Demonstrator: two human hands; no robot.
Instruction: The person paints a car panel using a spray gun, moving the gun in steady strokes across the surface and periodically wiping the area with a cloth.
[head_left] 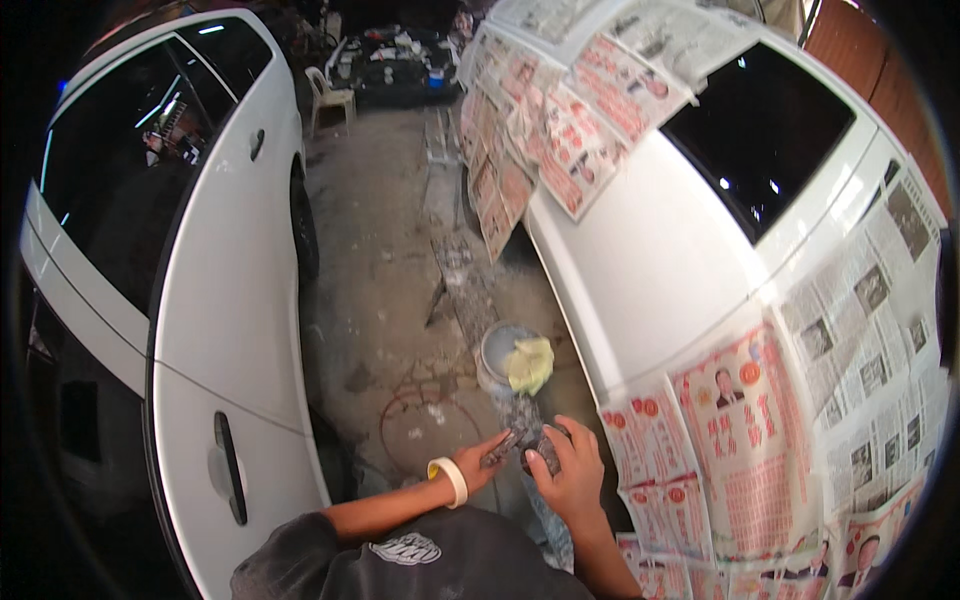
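Observation:
Both my hands are close together at the lower middle, above a narrow paint-stained plank point(470, 300). My left hand point(476, 468) is closed on a small dark grey flat piece point(498, 452), its kind too small to make out. A cream roll of tape point(452, 482) sits round my left wrist like a bracelet. In my right hand point(572, 470), fingers curl round a dark grey rounded piece point(541, 458), also of unclear kind. Just beyond my hands stands a bucket point(497, 350) with greyish liquid. A pale yellow cloth point(530, 365) hangs over its right rim.
A white car point(230, 300) stands close on my left. On the right, another white vehicle point(630, 270) is partly covered with newspaper sheets point(740, 430). Farther along the concrete floor point(370, 230) are a plastic chair point(330, 100) and a dark table point(400, 92) strewn with items.

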